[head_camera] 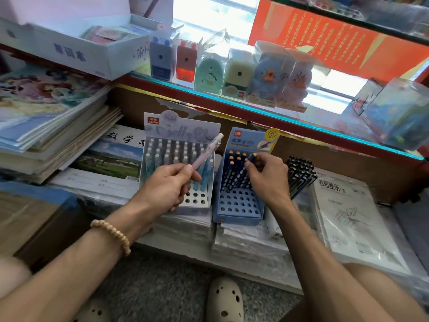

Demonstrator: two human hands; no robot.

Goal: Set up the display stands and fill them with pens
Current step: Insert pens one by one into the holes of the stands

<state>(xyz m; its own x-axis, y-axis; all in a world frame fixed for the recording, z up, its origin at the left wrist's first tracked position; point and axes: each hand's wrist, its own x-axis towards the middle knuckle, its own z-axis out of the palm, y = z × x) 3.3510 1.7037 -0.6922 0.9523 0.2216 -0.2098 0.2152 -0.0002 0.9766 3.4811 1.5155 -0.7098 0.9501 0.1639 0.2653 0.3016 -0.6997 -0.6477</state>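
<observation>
Cardboard blue perforated display stand (pixel 239 201), part-filled, sits under right hand (pixel 267 175), whose fingers pinch a navy orange-capped pen (pixel 251 158) over a hole; left hand (pixel 171 182) grips a pale pink pen (pixel 207 151) loosely, risk: misaligned tip tilts neighbouring pens.

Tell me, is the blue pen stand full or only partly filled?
Partly filled. The blue stand holds pens in its back rows; its front rows show empty holes.
</observation>
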